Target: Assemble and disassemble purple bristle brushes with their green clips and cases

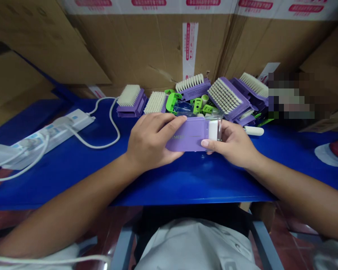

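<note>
Both my hands hold one purple plastic brush body (pixel 190 137) just above the blue table (pixel 171 183). My left hand (pixel 150 140) wraps its left end, fingers curled over the top edge. My right hand (pixel 232 144) grips the right end, where a white part and a clear cover (pixel 214 129) sit, thumb pressed on the front. Right behind the held piece lies a heap of green plastic parts (pixel 198 105) and clear pieces.
Several purple brushes with white bristles (pixel 225 95) lie at the back of the table against cardboard boxes (pixel 146 48). A white power strip (pixel 49 133) with cables lies at the left. A small white cylinder (pixel 253 131) rests at the right.
</note>
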### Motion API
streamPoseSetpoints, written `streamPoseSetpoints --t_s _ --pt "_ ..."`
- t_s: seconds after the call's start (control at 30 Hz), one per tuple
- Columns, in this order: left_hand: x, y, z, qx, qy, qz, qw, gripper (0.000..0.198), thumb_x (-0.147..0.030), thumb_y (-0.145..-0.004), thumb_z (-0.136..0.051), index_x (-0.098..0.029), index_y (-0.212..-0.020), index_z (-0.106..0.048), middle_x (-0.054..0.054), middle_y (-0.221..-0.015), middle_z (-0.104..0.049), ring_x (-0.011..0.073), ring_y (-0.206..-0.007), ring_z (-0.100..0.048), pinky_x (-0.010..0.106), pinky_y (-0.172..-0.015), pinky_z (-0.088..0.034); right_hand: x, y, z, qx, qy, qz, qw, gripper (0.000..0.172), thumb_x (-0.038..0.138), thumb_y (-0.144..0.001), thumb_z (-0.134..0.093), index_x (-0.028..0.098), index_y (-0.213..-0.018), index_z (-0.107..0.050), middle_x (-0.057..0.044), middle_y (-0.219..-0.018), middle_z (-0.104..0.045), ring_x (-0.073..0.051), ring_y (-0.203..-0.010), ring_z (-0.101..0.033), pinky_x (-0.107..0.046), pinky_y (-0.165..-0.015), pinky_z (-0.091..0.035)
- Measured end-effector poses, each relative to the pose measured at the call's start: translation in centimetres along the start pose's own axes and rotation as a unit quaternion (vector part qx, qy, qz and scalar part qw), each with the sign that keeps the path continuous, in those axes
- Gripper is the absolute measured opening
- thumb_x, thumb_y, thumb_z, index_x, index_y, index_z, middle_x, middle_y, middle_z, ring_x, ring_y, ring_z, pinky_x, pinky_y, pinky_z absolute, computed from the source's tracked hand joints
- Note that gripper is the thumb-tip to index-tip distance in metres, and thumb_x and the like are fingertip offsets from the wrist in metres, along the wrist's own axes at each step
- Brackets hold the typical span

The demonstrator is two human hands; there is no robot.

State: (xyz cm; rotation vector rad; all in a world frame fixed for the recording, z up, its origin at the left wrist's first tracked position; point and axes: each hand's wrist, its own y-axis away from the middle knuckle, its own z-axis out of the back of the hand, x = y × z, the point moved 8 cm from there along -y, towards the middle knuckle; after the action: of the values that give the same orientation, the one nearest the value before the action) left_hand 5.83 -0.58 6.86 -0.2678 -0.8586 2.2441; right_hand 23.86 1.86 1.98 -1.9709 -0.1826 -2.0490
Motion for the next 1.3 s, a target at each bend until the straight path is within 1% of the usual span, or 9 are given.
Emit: streamPoseSetpoints --t_s 0.17,0.33,0.5,0.6,0.7,0.87,1.07,1.2,1.3 --pt "-0.6 0.2 0.1 -0.005 -0.001 -0.029 1.000 0.056 -0.039 -0.083 -0.070 -0.023 -0.136 -0.062 0.012 -0.120 -0.074 0.0336 -0.107 -0.071 0.049 -0.094 -0.057 -0.5 0.0 0.3 0.002 -0.028 -0.056 0.998 0.049 0.034 -0.053 -0.102 0.015 -0.090 -0.076 -0.003 -0.082 -0.078 -0.016 -0.069 -0.070 -0.029 -0.065 -0.062" --pt "-0.9 0.3 0.2 -0.015 -0.002 -0.038 0.999 0.054 -0.037 -0.083 -0.070 -0.022 -0.134 -0.063 0.012 -0.117 -0.076 0.0331 -0.103 -0.073 0.048 -0.090 -0.058 -1.3 0.0 0.6 0.003 -0.032 -0.089 0.996 0.045 0.032 -0.050 -0.102 0.015 -0.085 -0.078 -0.002 -0.078 -0.078 -0.017 -0.068 -0.070 -0.029 -0.063 -0.060" --pt "-0.9 0.2 0.3 -0.013 -0.014 -0.037 0.999 0.050 -0.040 -0.084 -0.068 -0.022 -0.131 -0.065 0.011 -0.116 -0.076 0.0320 -0.104 -0.073 0.046 -0.090 -0.058 -1.6 0.0 0.6 0.006 -0.038 -0.088 0.995 0.045 0.031 -0.051 -0.102 0.015 -0.086 -0.079 -0.003 -0.080 -0.079 -0.018 -0.070 -0.071 -0.030 -0.066 -0.061" --pt "-1.1 0.2 0.5 -0.027 -0.014 -0.046 0.998 0.050 -0.038 -0.084 -0.068 -0.020 -0.130 -0.065 0.012 -0.114 -0.077 0.0321 -0.101 -0.074 0.046 -0.088 -0.058 -1.6 0.0 0.5 0.003 -0.048 -0.091 0.995 0.045 0.030 -0.050 -0.102 0.015 -0.086 -0.079 -0.003 -0.081 -0.080 -0.018 -0.071 -0.072 -0.029 -0.066 -0.061" --pt "-1.1 0.3 0.5 -0.037 -0.015 -0.052 0.998 0.049 -0.038 -0.083 -0.069 -0.020 -0.129 -0.065 0.011 -0.113 -0.077 0.0310 -0.099 -0.074 0.044 -0.087 -0.058 -1.6 0.0 0.5 0.001 -0.058 -0.096 0.994 0.045 0.028 -0.048 -0.103 0.015 -0.084 -0.079 -0.002 -0.080 -0.080 -0.018 -0.071 -0.072 -0.028 -0.066 -0.061" --pt "-1.3 0.5 0.9 -0.074 -0.010 -0.070 0.995 0.051 -0.035 -0.081 -0.072 -0.019 -0.129 -0.064 0.011 -0.111 -0.077 0.0306 -0.097 -0.072 0.043 -0.084 -0.057 -1.2 0.0 0.2 0.006 -0.070 -0.082 0.994 0.044 0.028 -0.048 -0.103 0.016 -0.084 -0.081 -0.002 -0.081 -0.080 -0.018 -0.070 -0.073 -0.029 -0.067 -0.063" --pt "-0.5 0.7 0.5 -0.061 0.015 -0.052 0.997 0.055 -0.039 -0.081 -0.074 -0.026 -0.133 -0.064 0.009 -0.114 -0.075 0.0301 -0.099 -0.072 0.045 -0.087 -0.056 -1.2 0.2 -0.1 0.006 -0.112 -0.079 0.991 0.042 0.025 -0.048 -0.103 0.017 -0.083 -0.081 -0.002 -0.082 -0.081 -0.017 -0.069 -0.074 -0.029 -0.071 -0.064" --pt "-0.6 0.8 0.6 -0.080 0.031 -0.069 0.994 0.059 -0.036 -0.080 -0.077 -0.023 -0.136 -0.063 0.012 -0.113 -0.074 0.0314 -0.099 -0.071 0.045 -0.086 -0.055 -1.1 0.2 0.0 0.005 -0.106 -0.071 0.992 0.043 0.025 -0.050 -0.102 0.016 -0.086 -0.081 -0.003 -0.084 -0.082 -0.016 -0.070 -0.073 -0.031 -0.073 -0.064" --pt "-0.6 0.7 0.6 -0.079 0.025 -0.068 0.994 0.059 -0.035 -0.079 -0.077 -0.022 -0.135 -0.063 0.012 -0.113 -0.074 0.0316 -0.098 -0.071 0.045 -0.085 -0.055 -1.1 0.1 0.0 0.008 -0.096 -0.073 0.993 0.043 0.027 -0.051 -0.102 0.016 -0.086 -0.080 -0.003 -0.085 -0.082 -0.016 -0.070 -0.073 -0.031 -0.072 -0.064"
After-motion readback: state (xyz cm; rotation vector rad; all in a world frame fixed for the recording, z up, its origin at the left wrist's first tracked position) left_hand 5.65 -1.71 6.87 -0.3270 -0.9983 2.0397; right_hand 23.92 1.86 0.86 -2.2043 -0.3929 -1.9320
